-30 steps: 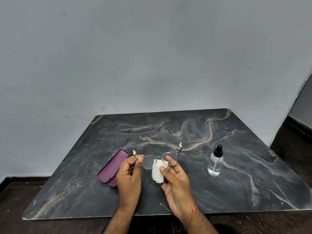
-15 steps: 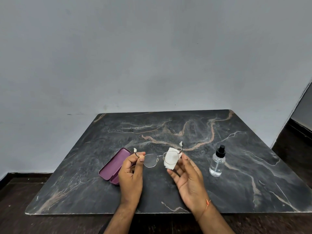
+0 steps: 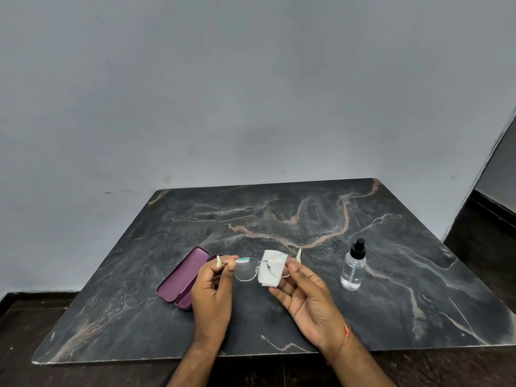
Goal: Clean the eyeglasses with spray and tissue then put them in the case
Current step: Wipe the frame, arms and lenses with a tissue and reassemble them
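Note:
Thin metal-framed eyeglasses (image 3: 247,270) are held above the near middle of the table. My left hand (image 3: 212,297) pinches the left end of the frame between thumb and fingers. My right hand (image 3: 305,296) holds a folded white tissue (image 3: 269,270) behind the right lens, thumb at the lens's right edge. A purple eyeglass case (image 3: 181,275) lies open on the table, just left of my left hand. A clear spray bottle (image 3: 353,270) with a black cap stands upright to the right of my right hand.
The dark marble table (image 3: 279,219) stands against a grey wall. Its near edge runs just below my wrists. Dark floor shows around it, and a doorway edge at the far right.
My right hand has shifted the tissue from the bridge of the glasses to the right lens and turned palm-up. My left hand keeps its hold on the frame.

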Demonstrator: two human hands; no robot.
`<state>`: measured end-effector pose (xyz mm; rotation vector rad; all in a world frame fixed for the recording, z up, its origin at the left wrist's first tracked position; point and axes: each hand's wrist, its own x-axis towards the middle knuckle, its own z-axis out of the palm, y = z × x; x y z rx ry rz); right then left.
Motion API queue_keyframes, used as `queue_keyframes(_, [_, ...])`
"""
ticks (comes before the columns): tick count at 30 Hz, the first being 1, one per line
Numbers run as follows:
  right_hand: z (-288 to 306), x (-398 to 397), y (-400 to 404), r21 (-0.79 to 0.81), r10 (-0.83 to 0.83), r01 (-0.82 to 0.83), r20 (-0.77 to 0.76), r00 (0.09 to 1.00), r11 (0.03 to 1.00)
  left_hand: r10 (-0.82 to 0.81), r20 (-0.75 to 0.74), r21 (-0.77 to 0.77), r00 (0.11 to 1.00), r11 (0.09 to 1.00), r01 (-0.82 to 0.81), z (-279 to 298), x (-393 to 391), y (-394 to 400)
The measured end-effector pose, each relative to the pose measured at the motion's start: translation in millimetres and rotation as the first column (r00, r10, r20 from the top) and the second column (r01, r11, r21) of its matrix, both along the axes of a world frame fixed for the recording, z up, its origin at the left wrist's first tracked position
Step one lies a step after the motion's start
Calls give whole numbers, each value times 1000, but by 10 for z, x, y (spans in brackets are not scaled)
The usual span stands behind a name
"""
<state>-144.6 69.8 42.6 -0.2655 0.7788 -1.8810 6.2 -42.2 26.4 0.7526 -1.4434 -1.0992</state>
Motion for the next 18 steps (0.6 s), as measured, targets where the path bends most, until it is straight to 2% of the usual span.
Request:
queue_keyframes(3, [-14, 1, 10, -7, 6, -6, -37, 999, 1000, 8, -3, 3, 1000, 1000, -8, 35, -2, 13])
queue_keyframes(11, [-11, 0, -25, -53, -149, 147, -49, 988, 988, 29, -27, -25, 999, 999, -30, 42, -8, 43])
queue_keyframes(15, [19, -12, 5, -63, -86, 85, -3, 996, 994, 26, 29, -80, 999, 996, -23, 6, 0, 34])
queue_keyframes(18, [17, -12, 17, -39, -47, 46, -15, 999, 998, 24, 13, -67, 1000, 997, -23, 4, 5, 40])
